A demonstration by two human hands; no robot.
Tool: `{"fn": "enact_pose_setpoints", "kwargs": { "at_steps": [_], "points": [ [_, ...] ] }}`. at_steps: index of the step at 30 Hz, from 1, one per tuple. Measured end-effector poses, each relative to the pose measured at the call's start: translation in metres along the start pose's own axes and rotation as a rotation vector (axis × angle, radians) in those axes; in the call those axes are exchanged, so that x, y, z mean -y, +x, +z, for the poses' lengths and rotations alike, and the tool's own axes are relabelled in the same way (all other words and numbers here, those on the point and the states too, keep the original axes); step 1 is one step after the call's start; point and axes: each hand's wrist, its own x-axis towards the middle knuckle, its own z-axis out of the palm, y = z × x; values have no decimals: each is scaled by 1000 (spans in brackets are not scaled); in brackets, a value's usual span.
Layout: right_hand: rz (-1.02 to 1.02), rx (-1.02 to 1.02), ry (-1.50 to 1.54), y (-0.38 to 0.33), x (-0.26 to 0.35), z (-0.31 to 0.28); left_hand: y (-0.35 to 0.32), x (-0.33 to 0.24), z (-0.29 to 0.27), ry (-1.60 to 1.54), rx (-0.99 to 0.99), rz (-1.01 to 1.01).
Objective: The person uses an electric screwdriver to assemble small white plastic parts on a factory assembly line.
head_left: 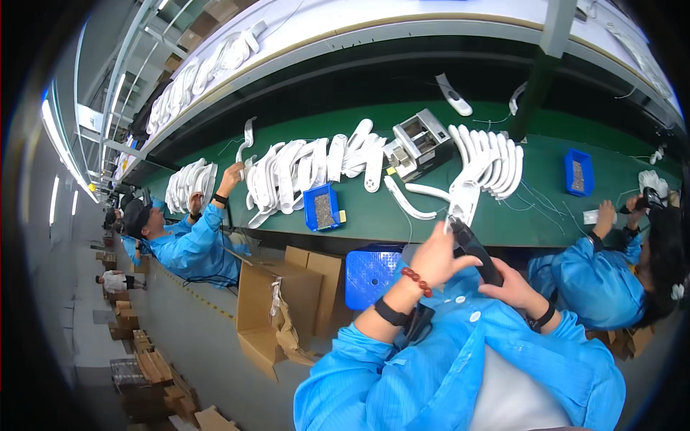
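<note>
My right hand [513, 286] is closed round the rear of a black power screwdriver [477, 253], whose front end points up and away from me. Close to that front end, my left hand [435, 257] has its fingers curled at the lower tip of a white curved plastic piece [464, 200]; its thumb lies across the black tool. The left fingertips are partly hidden, as is the contact between tool and piece. Just beyond, a fanned row of white curved pieces [496, 159] lies on the green bench [388, 228].
A grey metal fixture [418, 144] stands behind the pieces. More white parts [296, 172] are piled left, by a blue bin [321, 208] of small parts; another blue bin [578, 172] is right. Co-workers [188, 241] sit on both sides. Below are a blue stool [370, 276] and cardboard box [277, 305].
</note>
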Motion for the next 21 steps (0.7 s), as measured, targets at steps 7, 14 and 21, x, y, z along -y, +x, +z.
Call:
{"fn": "enact_pose_setpoints", "kwargs": {
  "at_steps": [7, 14, 21],
  "points": [
    [128, -242, 527, 37, -42, -8, 46, 164, -173, 778, -313, -354],
    [121, -268, 639, 163, -55, 28, 84, 342, -259, 964, -215, -526],
    [60, 166, 690, 243, -59, 101, 46, 352, -270, 948, -245, -162]
  ]
}}
